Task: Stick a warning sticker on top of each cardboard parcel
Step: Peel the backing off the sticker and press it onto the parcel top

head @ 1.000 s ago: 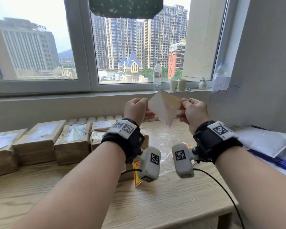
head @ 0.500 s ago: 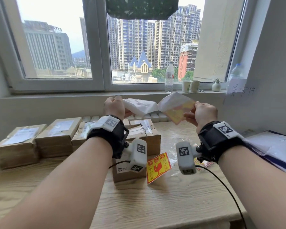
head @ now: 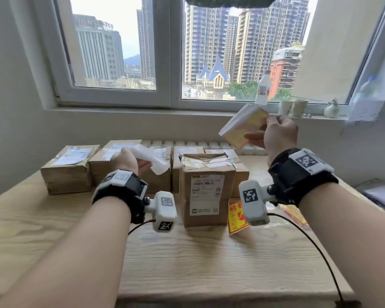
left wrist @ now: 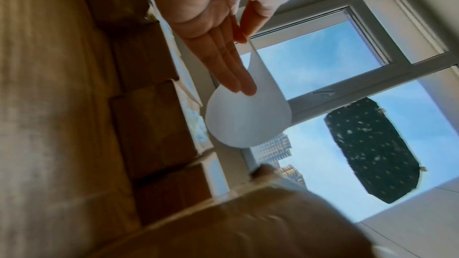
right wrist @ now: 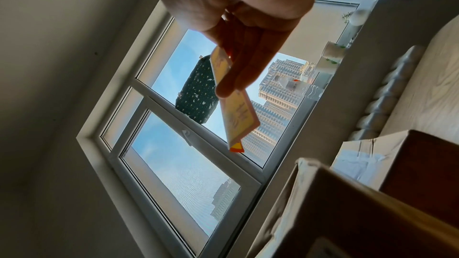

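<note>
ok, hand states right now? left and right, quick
Left hand: fingers mostly straight, thumb pinching the white backing paper.
Right hand: fingers pinching the yellow warning sticker, held up above the parcels.

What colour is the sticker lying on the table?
Yellow with red print, clearest in the head view.

Table (head: 209,274): pale wood, open grain showing, matt. Parcels (head: 206,187): brown cardboard, dull, bound with glossy clear tape that wrinkles; white paper labels, printed, flat finish. Sticker (head: 242,124) in right hand (head: 276,134): thin paper-like sheet, yellow and orange, light passing through. Backing sheet (left wrist: 246,117) in left hand (left wrist: 218,19): white, smooth, curling, semi-translucent. Wrist straps (head: 298,178): black cloth; mounted units white matt plastic. Window frame (head: 171,63): smooth white plastic or painted, cannot tell.
</note>
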### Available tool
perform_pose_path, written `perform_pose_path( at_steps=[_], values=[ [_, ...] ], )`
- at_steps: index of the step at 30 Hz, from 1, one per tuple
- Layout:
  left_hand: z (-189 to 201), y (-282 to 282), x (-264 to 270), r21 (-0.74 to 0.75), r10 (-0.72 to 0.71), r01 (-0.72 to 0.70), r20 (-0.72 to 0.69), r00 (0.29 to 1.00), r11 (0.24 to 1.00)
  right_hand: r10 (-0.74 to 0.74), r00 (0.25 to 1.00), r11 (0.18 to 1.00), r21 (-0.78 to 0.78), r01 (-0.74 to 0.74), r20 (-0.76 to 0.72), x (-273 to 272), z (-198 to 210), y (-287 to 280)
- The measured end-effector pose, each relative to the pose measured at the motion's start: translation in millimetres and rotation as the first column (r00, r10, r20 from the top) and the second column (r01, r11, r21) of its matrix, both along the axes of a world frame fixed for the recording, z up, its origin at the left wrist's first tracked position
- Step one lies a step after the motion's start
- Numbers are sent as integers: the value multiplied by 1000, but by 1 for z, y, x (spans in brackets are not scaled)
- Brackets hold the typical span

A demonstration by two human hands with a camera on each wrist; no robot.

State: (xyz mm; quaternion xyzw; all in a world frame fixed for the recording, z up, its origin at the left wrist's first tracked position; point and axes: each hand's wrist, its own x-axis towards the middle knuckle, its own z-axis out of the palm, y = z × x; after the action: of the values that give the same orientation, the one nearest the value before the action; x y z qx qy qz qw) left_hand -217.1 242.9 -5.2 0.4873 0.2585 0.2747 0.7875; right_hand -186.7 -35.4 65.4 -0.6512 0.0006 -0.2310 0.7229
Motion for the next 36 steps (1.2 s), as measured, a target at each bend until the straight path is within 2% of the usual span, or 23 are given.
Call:
perform_pose_path(
  at_steps=[3,5,7,11,15,19,21,25,28,30,33,36],
  values=[
    [-26,12,-9,-31,-119,115,-212,970,993,-6,1000,1000,7,6,6,2,-6,8],
    [-38,15,-16,-63,-245,238,-324,914,969,-9,1000,1000,10,9,1,5,-9,11],
    [-54,20,-18,-47,-283,292,-430,857,955,-11,1000,1000,-2,11,-10,7,-12,14],
    [-76,31,-14,110,-197,305,-552,810,946,4,1000,1000,-9,-4,-12,10,-13,23],
    [-66,31,-7,235,-105,307,-612,784,922,27,999,1000,-4,-27,-17,9,-15,30],
    [-74,57,25,431,39,317,-641,767,845,59,998,998,-10,-59,-24,8,-16,33],
    [-82,69,41,461,51,321,-631,774,827,72,997,997,-12,-73,-25,7,-15,32],
    [-26,19,1,421,-72,319,-505,860,849,120,992,992,-36,-122,-32,4,-13,32],
    [12,-14,-6,387,-179,311,-341,923,868,145,989,987,-59,-146,-18,-1,-7,33],
    [37,-31,-9,348,-273,338,-222,936,875,152,988,983,-107,-152,-2,-5,0,33],
    [69,-51,-12,316,-402,420,-122,907,851,189,982,966,-187,-181,28,-11,10,32],
    [88,-68,-13,330,-565,564,-103,819,757,216,971,923,-345,-170,101,-16,15,33]
  ],
)
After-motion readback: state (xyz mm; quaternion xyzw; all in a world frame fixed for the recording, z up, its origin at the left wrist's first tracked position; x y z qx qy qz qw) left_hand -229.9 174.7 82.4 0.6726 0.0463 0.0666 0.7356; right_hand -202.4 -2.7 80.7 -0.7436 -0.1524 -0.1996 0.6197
